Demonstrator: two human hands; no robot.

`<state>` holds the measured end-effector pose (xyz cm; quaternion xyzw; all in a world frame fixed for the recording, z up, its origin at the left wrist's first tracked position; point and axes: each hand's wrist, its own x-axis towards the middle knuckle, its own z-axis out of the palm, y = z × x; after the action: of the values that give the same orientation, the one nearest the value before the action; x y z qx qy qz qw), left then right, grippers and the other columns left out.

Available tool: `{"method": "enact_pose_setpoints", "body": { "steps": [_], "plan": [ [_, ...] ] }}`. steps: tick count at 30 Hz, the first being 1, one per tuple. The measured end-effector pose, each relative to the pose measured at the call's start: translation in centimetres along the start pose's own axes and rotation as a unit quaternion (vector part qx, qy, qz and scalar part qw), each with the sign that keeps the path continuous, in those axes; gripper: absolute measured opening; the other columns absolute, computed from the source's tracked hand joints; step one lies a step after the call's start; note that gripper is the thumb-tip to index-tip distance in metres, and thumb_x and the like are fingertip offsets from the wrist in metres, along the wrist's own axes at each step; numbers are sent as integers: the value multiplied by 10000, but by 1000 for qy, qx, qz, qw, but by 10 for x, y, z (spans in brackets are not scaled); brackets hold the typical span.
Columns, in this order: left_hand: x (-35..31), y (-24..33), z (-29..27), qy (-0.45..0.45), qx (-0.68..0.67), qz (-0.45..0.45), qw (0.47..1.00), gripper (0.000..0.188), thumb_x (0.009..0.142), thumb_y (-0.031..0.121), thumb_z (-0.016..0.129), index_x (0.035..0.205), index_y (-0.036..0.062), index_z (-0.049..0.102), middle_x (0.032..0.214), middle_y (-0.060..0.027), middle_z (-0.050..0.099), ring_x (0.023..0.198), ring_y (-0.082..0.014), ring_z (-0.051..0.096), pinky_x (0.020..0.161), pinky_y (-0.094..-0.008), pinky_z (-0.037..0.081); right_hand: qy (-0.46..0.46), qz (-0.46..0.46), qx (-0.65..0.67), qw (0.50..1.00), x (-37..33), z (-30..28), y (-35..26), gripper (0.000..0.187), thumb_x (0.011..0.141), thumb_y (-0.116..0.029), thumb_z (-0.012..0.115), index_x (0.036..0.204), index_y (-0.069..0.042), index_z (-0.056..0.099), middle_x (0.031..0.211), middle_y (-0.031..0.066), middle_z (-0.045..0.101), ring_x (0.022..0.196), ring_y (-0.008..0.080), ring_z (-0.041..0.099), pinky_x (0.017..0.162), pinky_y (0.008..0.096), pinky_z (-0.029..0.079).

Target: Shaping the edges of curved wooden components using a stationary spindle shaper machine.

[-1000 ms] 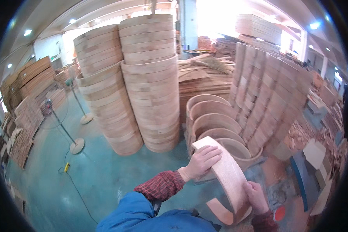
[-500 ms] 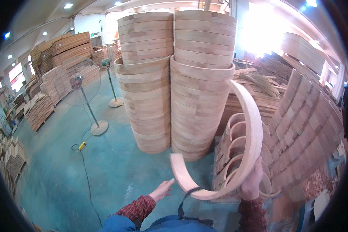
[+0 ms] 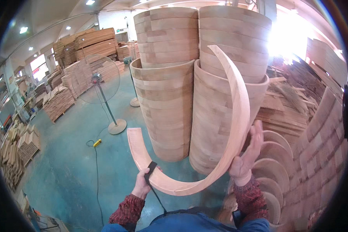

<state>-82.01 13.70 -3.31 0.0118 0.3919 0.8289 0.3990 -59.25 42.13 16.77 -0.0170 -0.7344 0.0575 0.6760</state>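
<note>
A curved, C-shaped wooden piece made of pale wood is held up in front of me, its opening facing up and left. My left hand is closed around its lower left part, beside a black strap that crosses the wood there. Against the outer right side of the curve rests my right hand, fingers stretched upward and not wrapped round it. Just beyond stand two tall columns of stacked curved wooden pieces, a left column and a right column.
More curved pieces stand in a row at the lower right, beside a slanting stack of wooden blocks. Two pedestal fans stand on the left; the nearer fan has a cable with a yellow connector near its base. Timber piles line the back.
The curved piece has come left and higher in view. My left hand has taken hold of it near the strap. My right hand has moved up along its outer side, fingers now extended.
</note>
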Motion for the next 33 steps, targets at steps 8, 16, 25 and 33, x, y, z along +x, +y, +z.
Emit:
{"method": "enact_pose_setpoints", "body": {
  "steps": [8, 16, 25, 33],
  "plan": [
    [77, 87, -9, 23, 19, 29, 999, 613, 844, 266, 587, 1356, -65, 523, 1289, -241, 636, 1182, -395, 636, 1068, -511, 501, -166, -332, 18, 928, 111, 89, 41, 570, 1033, -613, 408, 892, -119, 654, 1059, 121, 665, 1136, 320, 648, 1143, 643, 349],
    [188, 175, -58, -21, 12, 68, 997, 630, 1017, 446, 570, 1414, -36, 486, 1391, -204, 597, 1300, -378, 570, 1119, -498, 463, -284, -365, 60, 885, 125, 239, 80, 632, 987, -522, 506, 606, -19, 501, 595, 101, 492, 548, 274, 527, 677, 491, 516],
    [298, 343, -84, -88, 44, 88, 991, 722, 1035, 520, 516, 1516, 7, 356, 1438, -197, 548, 1322, -351, 558, 1104, -517, 480, -209, -335, 14, 919, 137, 394, 79, 644, 986, -523, 425, 630, 9, 502, 609, 131, 504, 595, 317, 563, 809, 542, 516],
    [386, 436, -87, -96, 79, 160, 979, 729, 1036, 561, 474, 1500, 4, 401, 1397, -199, 580, 1269, -345, 596, 1077, -496, 496, -182, -293, 10, 938, 168, 498, 96, 615, 1013, -471, 429, 639, 9, 521, 640, 143, 514, 618, 344, 567, 792, 514, 510]
  ]
}}
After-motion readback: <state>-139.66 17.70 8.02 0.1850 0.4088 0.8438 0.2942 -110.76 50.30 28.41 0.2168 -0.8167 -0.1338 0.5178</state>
